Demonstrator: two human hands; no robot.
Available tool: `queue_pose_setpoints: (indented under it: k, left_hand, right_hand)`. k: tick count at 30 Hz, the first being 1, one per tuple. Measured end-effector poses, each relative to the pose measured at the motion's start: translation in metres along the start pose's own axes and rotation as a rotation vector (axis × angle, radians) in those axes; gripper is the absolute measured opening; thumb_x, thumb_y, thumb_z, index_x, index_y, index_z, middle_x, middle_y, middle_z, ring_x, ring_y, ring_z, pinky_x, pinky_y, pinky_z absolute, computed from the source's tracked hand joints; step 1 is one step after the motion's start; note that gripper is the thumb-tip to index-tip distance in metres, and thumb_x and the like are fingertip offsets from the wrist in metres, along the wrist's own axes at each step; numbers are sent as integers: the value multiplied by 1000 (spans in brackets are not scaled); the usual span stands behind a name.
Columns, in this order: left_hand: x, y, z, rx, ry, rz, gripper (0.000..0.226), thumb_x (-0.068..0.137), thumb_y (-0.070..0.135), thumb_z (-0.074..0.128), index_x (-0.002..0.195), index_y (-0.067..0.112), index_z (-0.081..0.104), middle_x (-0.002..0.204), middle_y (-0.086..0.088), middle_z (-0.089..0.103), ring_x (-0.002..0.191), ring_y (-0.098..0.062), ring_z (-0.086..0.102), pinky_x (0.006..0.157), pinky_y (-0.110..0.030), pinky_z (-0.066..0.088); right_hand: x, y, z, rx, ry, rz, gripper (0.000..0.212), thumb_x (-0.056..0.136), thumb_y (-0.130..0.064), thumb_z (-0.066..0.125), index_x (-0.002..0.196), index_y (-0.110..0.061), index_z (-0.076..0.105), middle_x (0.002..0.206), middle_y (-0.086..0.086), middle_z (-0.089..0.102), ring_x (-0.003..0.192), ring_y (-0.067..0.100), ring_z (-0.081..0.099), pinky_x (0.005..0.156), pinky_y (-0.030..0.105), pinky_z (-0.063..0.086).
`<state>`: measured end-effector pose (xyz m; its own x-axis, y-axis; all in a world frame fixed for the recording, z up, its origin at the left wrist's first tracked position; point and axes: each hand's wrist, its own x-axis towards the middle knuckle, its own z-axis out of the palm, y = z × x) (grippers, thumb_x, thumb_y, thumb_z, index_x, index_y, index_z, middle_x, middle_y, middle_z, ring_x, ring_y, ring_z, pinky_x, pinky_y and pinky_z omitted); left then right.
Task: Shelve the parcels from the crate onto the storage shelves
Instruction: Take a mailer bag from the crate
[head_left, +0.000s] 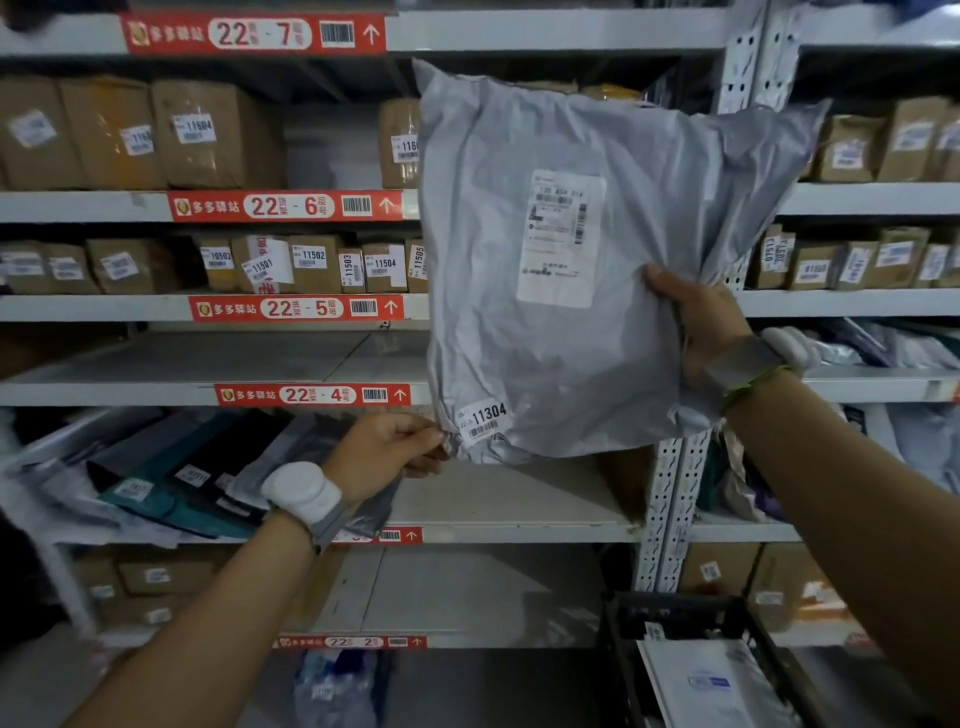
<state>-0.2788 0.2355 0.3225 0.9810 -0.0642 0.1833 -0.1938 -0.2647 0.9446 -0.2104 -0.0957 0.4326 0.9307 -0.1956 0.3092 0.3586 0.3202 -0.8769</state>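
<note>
- Parcel (571, 270): a crinkled grey poly bag with a white shipping label and an 11304 sticker, held upright before the shelves (104, 387).
- Left hand (387, 449) pinches its bottom-left corner.
- Right hand (701, 322) is closed around its right edge.

left hand (387, 449): pinched shut, arm raised | right hand (698, 327): clenched, arm raised higher

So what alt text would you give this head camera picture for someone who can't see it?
Two hands hold up a grey plastic parcel labelled 11304 before storage shelves: the right hand grips its side, the left hand pinches its bottom corner. Cardboard boxes fill upper shelves.
</note>
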Motion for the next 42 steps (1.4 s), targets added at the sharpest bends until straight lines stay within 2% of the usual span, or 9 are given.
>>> queue_pose_setpoints:
  k: [5,12,23,27,31,35,38,40,42]
  left_hand:
    - [1,-1,1,41,-19,21,14,94,12,61,104,8,71,93,-7,76,87,-25,74,78,-31,58]
    - [0,-4,1,54,-13,12,14,95,13,60,104,10,71,90,-6,77,80,-18,73,66,-21,53]
    - [-7,-7,1,61,9,5,15,98,15,57,107,10,69,91,-4,76,77,-18,73,66,-23,54]
    - [-9,-9,-3,59,19,9,15,98,15,57,106,9,69,92,-5,76,77,-20,73,75,-34,57]
    - [-14,-10,-9,42,20,-3,15,96,15,59,106,9,68,94,-4,76,80,-23,73,86,-46,56]
    - [-25,-12,-11,-33,-2,-31,24,93,19,64,115,10,62,104,-2,75,92,-26,72,88,-42,56]
    - [-32,-22,-17,-34,-11,-7,30,91,24,67,120,20,61,111,2,74,98,-22,71,89,-40,57]
    - [-35,-33,-21,-58,39,5,27,90,25,67,117,24,64,111,3,74,101,-19,71,89,-38,56]
    - [-41,-45,-26,-65,123,-6,19,92,25,66,111,23,67,104,5,76,96,-16,72,87,-34,57]
  right_hand:
    - [5,1,-8,-8,17,25,50,72,-24,88,113,-1,71,105,14,75,93,33,73,86,47,59]
    - [6,4,-5,-32,16,34,61,62,-29,93,112,-2,72,104,15,75,93,34,73,85,48,58]
    - [-4,5,2,-26,27,29,44,73,-22,87,110,-3,72,101,14,76,90,33,74,84,48,60]
    - [-8,9,4,-15,37,43,42,73,-22,87,107,-3,72,98,14,76,90,33,74,81,47,60]
    - [-9,20,5,-15,55,64,41,70,-26,89,100,-5,73,83,7,77,75,24,75,72,39,62]
    - [-7,49,8,46,42,161,64,57,-30,95,112,-5,72,103,14,75,95,35,72,83,49,59]
    - [-12,81,16,80,11,290,67,59,-28,93,119,-8,70,111,16,73,99,37,71,86,52,57]
    - [-21,103,23,95,23,353,68,60,-29,92,120,-7,69,111,15,73,101,37,70,89,52,56]
    - [-38,122,32,61,38,417,60,71,-30,88,122,-6,67,112,14,73,103,34,70,93,48,55]
